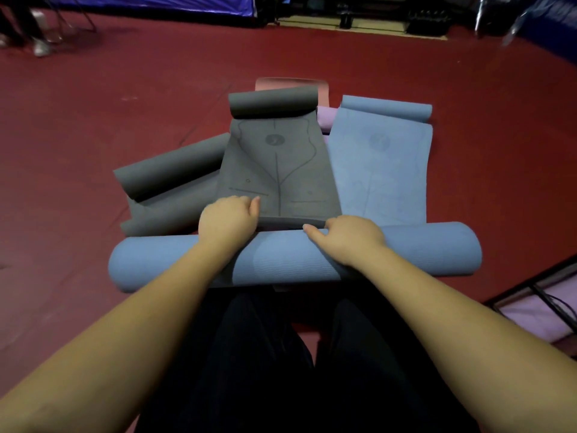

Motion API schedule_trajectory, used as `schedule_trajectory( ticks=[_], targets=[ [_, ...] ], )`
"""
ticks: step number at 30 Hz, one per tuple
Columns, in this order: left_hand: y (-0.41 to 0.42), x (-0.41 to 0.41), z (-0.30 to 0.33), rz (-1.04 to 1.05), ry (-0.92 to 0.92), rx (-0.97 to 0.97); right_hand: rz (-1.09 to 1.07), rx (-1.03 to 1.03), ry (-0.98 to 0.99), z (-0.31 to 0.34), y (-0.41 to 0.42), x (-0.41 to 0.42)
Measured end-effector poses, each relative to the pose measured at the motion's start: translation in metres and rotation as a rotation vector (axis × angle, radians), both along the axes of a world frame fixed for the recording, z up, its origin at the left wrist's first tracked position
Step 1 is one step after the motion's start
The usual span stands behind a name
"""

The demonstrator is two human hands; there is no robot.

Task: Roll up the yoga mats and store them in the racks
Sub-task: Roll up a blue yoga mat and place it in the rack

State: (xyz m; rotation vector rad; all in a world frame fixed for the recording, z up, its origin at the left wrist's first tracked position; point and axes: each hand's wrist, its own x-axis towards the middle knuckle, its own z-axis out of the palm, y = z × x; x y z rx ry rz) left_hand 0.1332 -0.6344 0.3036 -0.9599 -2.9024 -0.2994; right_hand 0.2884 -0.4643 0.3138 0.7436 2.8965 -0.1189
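Note:
A rolled blue mat (290,260) lies crosswise on the red floor just before my knees. Beyond it a grey mat (278,170) with line markings lies flat, its far end curled up. My left hand (229,220) and my right hand (346,235) both grip the grey mat's near edge, fingers curled, above the blue roll. A second grey mat (168,173) lies half rolled at the left. A flat blue mat (382,170) with a curled far end lies at the right. Lilac (327,117) and salmon (290,82) mats peek out behind.
A black metal rack (538,290) holding a lilac mat (530,318) stands at the lower right. Another person's feet (40,48) are at the far left by a blue padded wall (156,3). Dark equipment stands at the back.

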Motion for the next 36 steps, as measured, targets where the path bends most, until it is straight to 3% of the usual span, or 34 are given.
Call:
schedule_trajectory(
  ticks=[3, 7, 12, 24, 29, 33, 36],
  targets=[
    [-0.016, 0.019, -0.009, 0.022, 0.04, 0.069, -0.012, -0.05, -0.039, -0.001, 0.005, -0.009],
    [-0.036, 0.044, -0.028, -0.084, 0.115, -0.048, -0.019, -0.121, -0.14, 0.004, 0.013, -0.021],
    [-0.021, 0.032, -0.014, -0.037, 0.005, -0.148, -0.002, -0.186, -0.231, 0.01, 0.015, -0.033],
    [-0.034, 0.055, 0.012, -0.111, -0.096, -0.172, 0.037, -0.286, -0.318, 0.03, 0.006, -0.014],
    [-0.04, 0.062, 0.023, -0.101, -0.293, -0.223, 0.06, -0.426, -0.457, 0.039, -0.006, -0.006],
    [-0.035, 0.05, 0.017, -0.106, -0.361, -0.254, 0.058, -0.443, -0.439, 0.041, -0.004, -0.006],
    [-0.029, 0.03, 0.009, -0.093, -0.428, -0.261, 0.05, -0.287, -0.278, 0.034, -0.001, -0.007]
  ],
)
